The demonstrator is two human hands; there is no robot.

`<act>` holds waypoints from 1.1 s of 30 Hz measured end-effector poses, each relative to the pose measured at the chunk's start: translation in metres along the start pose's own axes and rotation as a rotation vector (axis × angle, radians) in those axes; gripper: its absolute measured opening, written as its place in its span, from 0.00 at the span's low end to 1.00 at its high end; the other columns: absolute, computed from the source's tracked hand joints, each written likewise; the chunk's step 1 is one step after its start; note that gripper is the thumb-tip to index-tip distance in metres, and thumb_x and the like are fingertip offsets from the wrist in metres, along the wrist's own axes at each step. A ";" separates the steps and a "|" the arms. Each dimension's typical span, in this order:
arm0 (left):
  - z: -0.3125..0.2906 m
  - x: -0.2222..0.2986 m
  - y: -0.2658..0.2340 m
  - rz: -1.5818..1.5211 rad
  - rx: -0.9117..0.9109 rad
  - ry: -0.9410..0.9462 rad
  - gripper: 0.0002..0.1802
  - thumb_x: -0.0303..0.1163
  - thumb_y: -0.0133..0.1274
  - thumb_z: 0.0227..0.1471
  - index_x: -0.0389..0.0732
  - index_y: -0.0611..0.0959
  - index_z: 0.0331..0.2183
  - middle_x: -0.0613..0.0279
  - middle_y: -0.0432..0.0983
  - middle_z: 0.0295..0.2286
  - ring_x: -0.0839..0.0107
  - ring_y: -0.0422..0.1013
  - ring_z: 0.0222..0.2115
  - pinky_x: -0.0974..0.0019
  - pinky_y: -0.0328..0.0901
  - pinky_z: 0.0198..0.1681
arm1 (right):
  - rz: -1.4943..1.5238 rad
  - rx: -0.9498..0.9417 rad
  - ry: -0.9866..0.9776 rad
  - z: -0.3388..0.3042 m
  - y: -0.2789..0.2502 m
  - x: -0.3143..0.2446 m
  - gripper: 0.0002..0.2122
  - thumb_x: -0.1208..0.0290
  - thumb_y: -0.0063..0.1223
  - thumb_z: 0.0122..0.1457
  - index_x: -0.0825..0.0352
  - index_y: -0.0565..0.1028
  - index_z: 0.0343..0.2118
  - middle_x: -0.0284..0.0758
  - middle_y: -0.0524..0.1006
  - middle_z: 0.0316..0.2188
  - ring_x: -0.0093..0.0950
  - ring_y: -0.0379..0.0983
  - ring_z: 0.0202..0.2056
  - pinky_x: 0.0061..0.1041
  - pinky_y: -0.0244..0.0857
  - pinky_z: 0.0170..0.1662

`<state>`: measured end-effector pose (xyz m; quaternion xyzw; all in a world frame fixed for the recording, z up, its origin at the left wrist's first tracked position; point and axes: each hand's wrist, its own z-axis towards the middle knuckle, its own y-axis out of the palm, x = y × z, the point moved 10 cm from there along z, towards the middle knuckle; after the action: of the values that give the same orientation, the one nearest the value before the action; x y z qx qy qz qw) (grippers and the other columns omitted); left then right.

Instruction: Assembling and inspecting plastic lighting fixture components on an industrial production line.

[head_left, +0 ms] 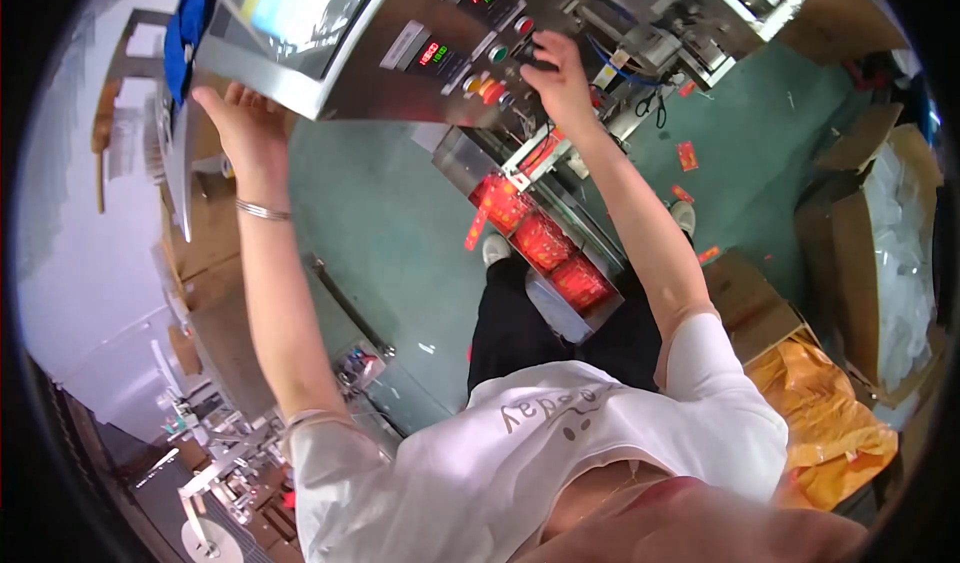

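At the front of a steel machine, my right hand [562,81] is raised to the control panel [400,93]. Its thumb and fingers curl about a small dark knob [523,53], partly covered by the fingertips. Close by are a red button [523,25], a green button [497,54] and a large orange-red button [491,92]. My left hand [250,138] is by the machine's lower left corner [300,93], thumb stretched out and fingers partly hidden. Below the panel, red printed packets [545,241] lie in a metal chute [575,323].
Two lit digital displays [433,54] sit on the panel. Loose red packets [686,155] lie on the green floor [740,163]. On the right stand a carton of clear plastic [895,253] and an orange sack [815,413]. Blue cloth [187,33] hangs at upper left.
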<state>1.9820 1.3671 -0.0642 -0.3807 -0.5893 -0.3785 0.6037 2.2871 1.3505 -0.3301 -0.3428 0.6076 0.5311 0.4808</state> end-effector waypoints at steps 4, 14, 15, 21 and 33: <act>-0.052 -0.127 -0.083 0.101 -0.016 0.033 0.24 0.52 0.39 0.58 0.38 0.71 0.37 0.58 0.74 0.30 0.69 0.70 0.33 0.61 0.66 0.38 | 0.112 -0.008 -0.038 0.005 0.008 -0.005 0.28 0.85 0.53 0.48 0.64 0.58 0.53 0.36 0.65 0.54 0.29 0.63 0.50 0.25 0.63 0.48; -0.244 -0.430 -0.201 0.800 -0.118 -0.548 0.18 0.41 0.50 0.52 0.34 0.79 0.34 0.53 0.77 0.26 0.63 0.74 0.27 0.64 0.66 0.34 | 0.035 0.162 0.107 0.007 0.025 -0.031 0.26 0.75 0.52 0.48 0.70 0.60 0.52 0.39 0.73 0.44 0.27 0.68 0.42 0.22 0.60 0.46; -0.249 -0.441 -0.198 0.788 -0.139 -0.602 0.19 0.42 0.51 0.51 0.34 0.79 0.35 0.51 0.77 0.29 0.57 0.73 0.34 0.60 0.66 0.38 | 0.132 0.052 0.105 0.004 0.036 -0.037 0.25 0.75 0.52 0.48 0.70 0.61 0.51 0.38 0.73 0.40 0.26 0.69 0.39 0.21 0.61 0.44; -0.242 -0.490 -0.228 1.164 0.094 -0.526 0.26 0.40 0.51 0.50 0.33 0.70 0.47 0.42 0.68 0.45 0.52 0.65 0.47 0.56 0.60 0.49 | 0.020 0.152 0.181 0.004 0.018 -0.054 0.18 0.70 0.50 0.52 0.68 0.65 0.46 0.36 0.74 0.30 0.28 0.70 0.33 0.23 0.63 0.38; -0.241 -0.580 -0.244 0.714 0.113 -0.530 0.26 0.44 0.60 0.42 0.37 0.79 0.39 0.56 0.77 0.25 0.61 0.74 0.27 0.61 0.65 0.31 | -1.305 -0.483 0.100 -0.051 -0.147 0.143 0.24 0.74 0.55 0.51 0.70 0.61 0.51 0.42 0.67 0.50 0.38 0.64 0.51 0.33 0.61 0.51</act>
<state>1.8518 1.0507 -0.6442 -0.6105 -0.5752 -0.0029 0.5444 2.3689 1.2846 -0.5138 -0.7590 0.1638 0.2377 0.5836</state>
